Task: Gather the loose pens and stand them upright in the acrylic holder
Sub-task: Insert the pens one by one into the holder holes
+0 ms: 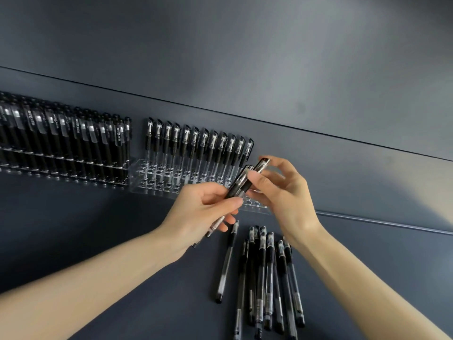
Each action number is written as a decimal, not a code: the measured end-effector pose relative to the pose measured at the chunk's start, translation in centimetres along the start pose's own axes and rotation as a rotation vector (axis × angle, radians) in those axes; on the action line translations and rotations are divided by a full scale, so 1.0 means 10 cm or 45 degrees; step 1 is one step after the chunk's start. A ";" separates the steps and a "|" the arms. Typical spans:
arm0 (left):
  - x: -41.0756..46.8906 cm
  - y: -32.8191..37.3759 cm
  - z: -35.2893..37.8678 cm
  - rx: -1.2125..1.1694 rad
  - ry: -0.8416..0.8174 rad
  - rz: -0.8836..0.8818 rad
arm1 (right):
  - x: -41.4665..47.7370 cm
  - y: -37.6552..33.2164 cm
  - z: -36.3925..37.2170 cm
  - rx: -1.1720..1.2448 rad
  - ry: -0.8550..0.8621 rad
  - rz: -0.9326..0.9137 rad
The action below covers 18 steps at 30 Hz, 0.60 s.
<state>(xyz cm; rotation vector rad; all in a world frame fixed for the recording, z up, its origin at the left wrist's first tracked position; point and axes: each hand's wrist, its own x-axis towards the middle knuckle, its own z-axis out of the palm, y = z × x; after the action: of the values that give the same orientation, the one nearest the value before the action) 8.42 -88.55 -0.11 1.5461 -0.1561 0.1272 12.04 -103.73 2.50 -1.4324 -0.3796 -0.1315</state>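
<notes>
your left hand [206, 209] and right hand [282, 192] both grip two pens [241, 184] above the acrylic holder [157, 179]; loose pens [264, 278] lie on the tabletop [122, 303].

Loose pens [266, 278] cropped at bottom edge

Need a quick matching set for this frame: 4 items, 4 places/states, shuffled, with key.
Items:
1. held pens
2. loose pens
3. clear acrylic holder
4. left holder

States:
A. fully packed with pens
B. only back row filled, front holes empty
C. lying flat on the table
D. in the grip of both hands

Pairs: 1-D, 2-C, 3-B, 4-A
</notes>
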 end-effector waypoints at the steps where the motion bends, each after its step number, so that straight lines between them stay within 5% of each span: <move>1: 0.03 0.00 0.02 -0.006 0.017 -0.003 | 0.02 -0.01 0.00 -0.023 0.009 -0.010; 18: 0.39 -0.01 0.19 -0.143 0.126 -0.014 | 0.42 -0.05 -0.08 0.030 0.147 -0.113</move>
<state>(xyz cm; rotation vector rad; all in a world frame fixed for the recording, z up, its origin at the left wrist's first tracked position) 12.24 -90.51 0.53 1.4255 -0.0751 0.1824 15.94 -104.02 4.31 -1.3785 -0.3487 -0.2797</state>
